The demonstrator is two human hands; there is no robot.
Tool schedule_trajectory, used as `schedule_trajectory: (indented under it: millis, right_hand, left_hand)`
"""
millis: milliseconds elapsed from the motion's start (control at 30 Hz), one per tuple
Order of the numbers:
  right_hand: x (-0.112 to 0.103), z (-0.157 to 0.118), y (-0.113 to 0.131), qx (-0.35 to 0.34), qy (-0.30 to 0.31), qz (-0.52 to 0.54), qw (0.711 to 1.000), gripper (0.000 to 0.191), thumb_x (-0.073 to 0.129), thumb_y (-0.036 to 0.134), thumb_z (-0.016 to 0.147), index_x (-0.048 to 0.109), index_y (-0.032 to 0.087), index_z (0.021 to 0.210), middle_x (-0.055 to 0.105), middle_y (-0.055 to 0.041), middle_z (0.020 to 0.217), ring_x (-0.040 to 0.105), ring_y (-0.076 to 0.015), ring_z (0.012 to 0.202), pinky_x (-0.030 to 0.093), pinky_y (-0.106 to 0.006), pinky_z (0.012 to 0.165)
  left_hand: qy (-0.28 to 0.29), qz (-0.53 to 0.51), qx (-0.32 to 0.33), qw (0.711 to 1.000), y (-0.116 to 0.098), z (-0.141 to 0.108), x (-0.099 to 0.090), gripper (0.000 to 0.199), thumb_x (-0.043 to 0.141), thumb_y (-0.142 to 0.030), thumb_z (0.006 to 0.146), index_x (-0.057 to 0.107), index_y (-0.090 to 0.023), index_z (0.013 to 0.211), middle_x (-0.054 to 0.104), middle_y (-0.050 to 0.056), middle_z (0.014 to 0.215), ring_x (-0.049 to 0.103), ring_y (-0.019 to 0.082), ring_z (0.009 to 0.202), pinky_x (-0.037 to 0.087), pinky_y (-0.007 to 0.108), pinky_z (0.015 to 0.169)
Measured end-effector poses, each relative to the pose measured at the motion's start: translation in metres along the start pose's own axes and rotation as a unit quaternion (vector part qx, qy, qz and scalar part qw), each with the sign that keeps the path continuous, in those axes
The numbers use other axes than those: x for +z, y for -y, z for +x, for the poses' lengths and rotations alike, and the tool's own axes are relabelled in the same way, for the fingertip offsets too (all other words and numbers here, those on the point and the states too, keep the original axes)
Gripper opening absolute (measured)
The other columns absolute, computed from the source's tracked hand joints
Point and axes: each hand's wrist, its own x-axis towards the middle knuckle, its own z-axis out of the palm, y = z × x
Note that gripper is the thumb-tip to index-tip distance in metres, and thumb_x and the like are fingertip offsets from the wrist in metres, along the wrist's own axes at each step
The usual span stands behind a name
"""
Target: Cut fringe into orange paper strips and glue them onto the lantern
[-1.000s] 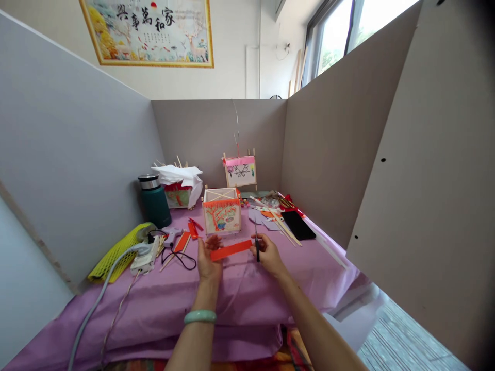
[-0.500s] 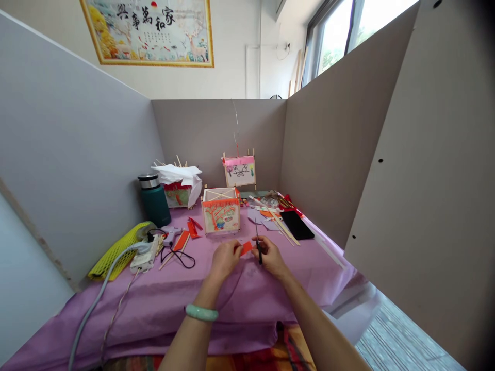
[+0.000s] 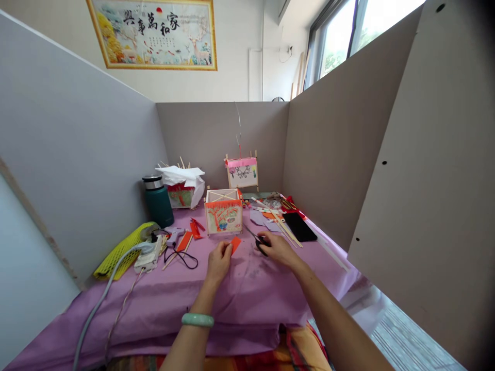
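Between the thumb and fingers of my left hand (image 3: 218, 262) is a small piece of red-orange paper (image 3: 235, 244). My right hand (image 3: 277, 248) grips black-handled scissors (image 3: 261, 243), their blades pointing up and left toward the paper but apart from it. Just beyond both hands stands a box-shaped lantern (image 3: 223, 214) with a stick frame, a drawn tree on its front panel and an orange fringe along the top. Both hands are above the purple tablecloth (image 3: 247, 293).
On the left are a glue gun (image 3: 176, 236), a power strip (image 3: 149, 257), red-orange strips (image 3: 195, 229) and a green bottle (image 3: 159, 206). A phone (image 3: 299, 227) and wooden sticks (image 3: 286, 230) lie right. Behind stands a pink-topped lantern (image 3: 242, 172). Grey partitions (image 3: 220, 129) surround the table.
My hands have moved apart. The left drew the red-orange paper leftward, while the scissors in the right hand turned from upright to slanting, their tips now pointing left.
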Motion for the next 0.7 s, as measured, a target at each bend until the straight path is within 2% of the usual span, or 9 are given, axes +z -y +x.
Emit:
schedule_trajectory:
  millis: [100,200,267,367,500,600,700]
  right_hand:
    - [0.021,0.000,0.000,-0.014,-0.026,0.163,0.986,0.041,0.065,0.041,0.075,0.060,0.022,0.112,0.067,0.0001,0.077,0.061,-0.0180,0.069,0.045,-0.029,0.063]
    - [0.043,-0.003,-0.005,-0.018,-0.035,0.255,0.966,0.044,0.069,0.041,0.072,0.058,0.021,0.110,0.067,-0.0021,0.088,0.063,-0.0181,0.082,0.048,-0.030,0.072]
    - [0.049,-0.004,-0.009,-0.006,-0.036,0.304,0.952,0.045,0.073,0.040,0.068,0.057,0.022,0.106,0.067,-0.0030,0.092,0.063,-0.0185,0.086,0.049,-0.031,0.075]
    - [0.050,-0.003,-0.012,0.016,-0.044,0.368,0.929,0.048,0.077,0.039,0.064,0.052,0.023,0.102,0.067,-0.0017,0.088,0.063,-0.0171,0.078,0.049,-0.030,0.069]
    - [0.053,-0.001,-0.009,0.015,-0.040,0.365,0.930,0.047,0.078,0.036,0.062,0.051,0.022,0.098,0.064,0.0028,0.077,0.059,-0.0137,0.067,0.045,-0.025,0.060]
    - [0.058,-0.003,-0.007,0.020,-0.037,0.343,0.938,0.043,0.075,0.035,0.064,0.052,0.021,0.097,0.059,0.0056,0.069,0.055,-0.0121,0.060,0.041,-0.023,0.055]
    - [0.059,-0.005,-0.007,0.022,-0.030,0.357,0.933,0.044,0.074,0.035,0.064,0.052,0.021,0.099,0.060,0.0053,0.071,0.055,-0.0121,0.059,0.040,-0.023,0.055]
  left_hand:
    - [0.005,-0.030,-0.021,0.999,0.001,0.000,0.000,0.019,0.061,-0.038,0.075,0.063,-0.021,0.067,0.060,0.001,0.057,0.052,0.017,0.053,0.035,0.025,0.054]
    - [0.031,-0.061,-0.044,0.997,0.002,0.002,0.000,0.020,0.061,-0.040,0.076,0.061,-0.021,0.070,0.062,0.001,0.057,0.051,0.015,0.046,0.035,0.025,0.049]
    - [0.057,-0.082,-0.051,0.994,0.002,0.002,0.001,0.020,0.060,-0.040,0.076,0.060,-0.021,0.073,0.062,0.001,0.057,0.050,0.014,0.042,0.036,0.025,0.046]
    - [0.116,-0.104,-0.056,0.986,0.000,0.001,0.003,0.020,0.059,-0.041,0.077,0.057,-0.021,0.073,0.061,0.000,0.055,0.048,0.014,0.039,0.035,0.024,0.042]
    - [0.171,-0.104,-0.061,0.978,-0.002,-0.001,0.006,0.021,0.057,-0.041,0.079,0.055,-0.020,0.072,0.060,0.000,0.053,0.047,0.013,0.036,0.034,0.024,0.039]
    - [0.184,-0.102,-0.060,0.976,-0.001,-0.001,0.008,0.022,0.056,-0.041,0.080,0.054,-0.020,0.072,0.060,0.000,0.054,0.046,0.013,0.035,0.033,0.024,0.038]
    - [0.189,-0.086,-0.067,0.976,0.000,0.000,0.009,0.023,0.055,-0.042,0.080,0.056,-0.020,0.072,0.059,0.000,0.053,0.044,0.013,0.035,0.031,0.025,0.038]
